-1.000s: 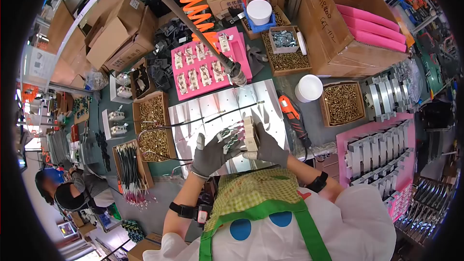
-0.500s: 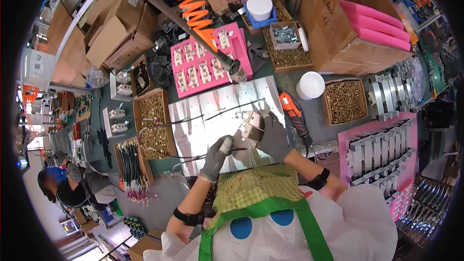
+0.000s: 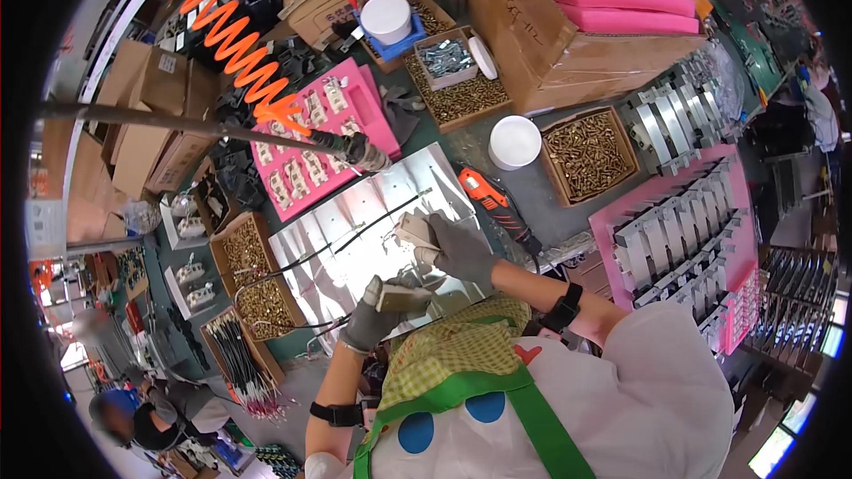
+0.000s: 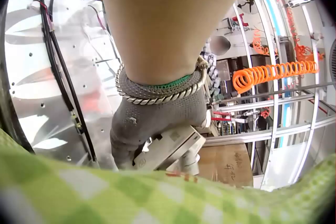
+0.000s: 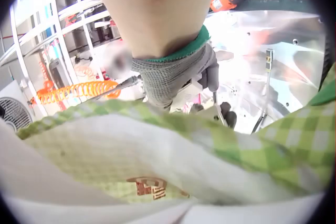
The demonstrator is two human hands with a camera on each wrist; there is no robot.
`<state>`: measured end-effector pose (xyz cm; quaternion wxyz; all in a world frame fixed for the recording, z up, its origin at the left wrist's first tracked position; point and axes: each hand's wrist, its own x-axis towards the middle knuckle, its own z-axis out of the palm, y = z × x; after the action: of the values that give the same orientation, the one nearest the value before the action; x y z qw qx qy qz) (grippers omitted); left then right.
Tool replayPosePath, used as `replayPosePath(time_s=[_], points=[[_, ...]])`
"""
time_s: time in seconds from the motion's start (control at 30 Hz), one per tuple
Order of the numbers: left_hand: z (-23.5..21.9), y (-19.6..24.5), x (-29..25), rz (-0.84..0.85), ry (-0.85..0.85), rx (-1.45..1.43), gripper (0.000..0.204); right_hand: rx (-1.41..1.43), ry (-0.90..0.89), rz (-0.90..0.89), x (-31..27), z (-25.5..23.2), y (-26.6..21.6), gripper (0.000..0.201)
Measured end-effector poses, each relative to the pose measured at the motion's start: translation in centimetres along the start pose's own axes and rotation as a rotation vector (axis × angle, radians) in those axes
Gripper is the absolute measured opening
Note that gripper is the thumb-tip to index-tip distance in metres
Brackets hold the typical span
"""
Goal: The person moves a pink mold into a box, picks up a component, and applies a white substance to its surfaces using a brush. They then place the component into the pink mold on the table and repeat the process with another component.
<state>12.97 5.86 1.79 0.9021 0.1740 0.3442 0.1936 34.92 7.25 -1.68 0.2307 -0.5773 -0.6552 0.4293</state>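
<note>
In the head view my gloved left hand (image 3: 364, 323) grips a long beige plastic piece (image 3: 404, 300) near the front edge of a shiny metal sheet (image 3: 306, 244). The same piece shows below the palm in the left wrist view, as a pale housing (image 4: 170, 148) with a flat face. My gloved right hand (image 3: 466, 257) holds a second beige plastic piece (image 3: 415, 232) by its right side, over the sheet. In the right wrist view the right hand (image 5: 170, 82) hides much of that piece. Black cables (image 3: 333, 251) run across the sheet.
A pink foam tray (image 3: 382, 129) of beige parts lies behind the sheet, under a hanging tool (image 3: 364, 153). An orange-black power tool (image 3: 497, 204), white tub (image 3: 515, 143) and box of brass screws (image 3: 621, 137) stand right. Screw boxes (image 3: 222, 253) and bundled wires (image 3: 235, 355) are left.
The head view has swung, shifting the bench leftward. Earlier both hands met at one beige assembly with wires; now the hands are farther apart, each holding a beige piece.
</note>
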Motion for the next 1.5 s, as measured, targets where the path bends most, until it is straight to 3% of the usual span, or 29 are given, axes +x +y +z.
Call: replayPosePath(time_s=[0.07, 0.17, 0.2, 0.43, 0.5, 0.57, 0.63, 0.7, 0.77, 0.83, 0.87, 0.9, 0.93, 1.0, 1.1, 1.17, 1.23, 1.3, 1.33, 1.37, 1.4, 1.43, 1.47, 1.5], points=[[-1.0, -0.9, -1.2, -0.026, 0.062, -0.109, 0.062, -0.359, 0.091, -0.089, 0.3, -0.4, 1.3, 0.046], [0.1, -0.2, -2.1, 0.086, 0.167, 0.164, 0.058, -0.586, 0.083, -0.306, 0.1, -1.2, 1.9, 0.038], [1.8, 1.3, -2.3, 0.115, 0.091, 0.407, 0.058, -0.631, 0.049, -0.311, 0.0, -1.1, 1.9, 0.035], [3.4, 4.4, -2.0, 0.111, 0.095, 0.380, 0.071, -0.691, -0.115, -0.334, 0.5, -1.0, 1.7, 0.045], [4.0, 5.4, -2.8, 0.142, 0.118, 0.388, 0.073, -0.484, -0.035, -0.310, 1.8, -2.6, 1.5, 0.043], [4.0, 6.0, -3.6, 0.220, 0.158, 0.502, 0.074, -0.170, 0.089, -0.216, 5.3, -6.6, 0.3, 0.041], [2.0, 5.7, -3.9, 0.297, 0.234, 0.608, 0.066, -0.093, 0.474, -0.353, 10.9, -12.1, -0.2, 0.037], [5.0, 6.9, -5.1, 0.284, 0.355, 0.814, 0.062, -0.182, 0.596, -0.108, 15.9, -17.2, -3.0, 0.030], [4.8, 6.5, -5.5, 0.346, 0.355, 0.822, 0.056, -0.314, 0.751, -0.236, 21.9, -20.1, -2.5, 0.037], [5.5, 6.4, -6.1, 0.442, 0.337, 0.875, 0.054, -0.471, 0.784, -0.165, 28.3, -21.5, -1.6, 0.044], [4.0, 5.5, -6.2, 0.406, 0.406, 0.887, 0.055, -0.549, 0.799, -0.126, 30.7, -21.9, -1.3, 0.047], [7.2, 6.5, -6.8, 0.492, 0.402, 0.889, 0.056, -0.534, 0.762, -0.105, 32.3, -22.3, -1.3, 0.049], [8.4, 7.0, -7.3, 0.460, 0.429, 0.873, 0.056, -0.519, 0.723, -0.083, 33.6, -22.7, -1.4, 0.051], [7.9, 7.3, -7.3, 0.423, 0.458, 0.845, 0.057, -0.462, 0.660, -0.055, 35.5, -23.0, -1.2, 0.049], [-0.6, 5.1, -6.0, 0.390, 0.460, 0.810, 0.058, -0.574, 0.722, -0.277, 32.8, -24.0, -3.9, 0.050], [-0.7, 4.5, -5.8, 0.415, 0.432, 0.759, 0.059, -0.805, 0.843, -0.557, 28.0, -24.6, -6.3, 0.051], [3.6, 5.6, -5.4, 0.508, 0.375, 0.691, 0.060, -0.799, 0.822, -0.654, 20.3, -25.1, -9.3, 0.050], [6.1, 6.7, -3.7, 0.440, 0.477, 0.606, 0.072, -0.351, 0.799, -0.720, 13.3, -24.8, -10.3, 0.050], [7.2, 6.9, -2.9, 0.420, 0.490, 0.477, 0.067, -0.101, 0.764, -0.772, 10.3, -25.0, -10.5, 0.049], [8.6, 7.4, -2.1, 0.467, 0.412, 0.457, 0.064, 0.025, 0.692, -0.707, 6.4, -25.1, -10.7, 0.047], [9.4, 7.4, -1.2, 0.392, 0.335, 0.178, 0.061, 0.153, 0.619, -0.637, 2.8, -25.1, -10.3, 0.045], [9.8, 7.4, 0.0, 0.400, 0.208, 0.078, 0.057, 0.391, 0.558, -0.775, 0.9, -24.7, -7.6, 0.036], [10.2, 7.4, 1.0, 0.386, 0.147, 0.052, 0.049, 0.701, 0.438, -0.797, -1.3, -24.3, -7.1, 0.028], [10.9, 7.5, 1.9, 0.386, 0.110, 0.080, 0.046, 0.918, 0.575, -0.571, -4.5, -22.5, -8.5, 0.033]])
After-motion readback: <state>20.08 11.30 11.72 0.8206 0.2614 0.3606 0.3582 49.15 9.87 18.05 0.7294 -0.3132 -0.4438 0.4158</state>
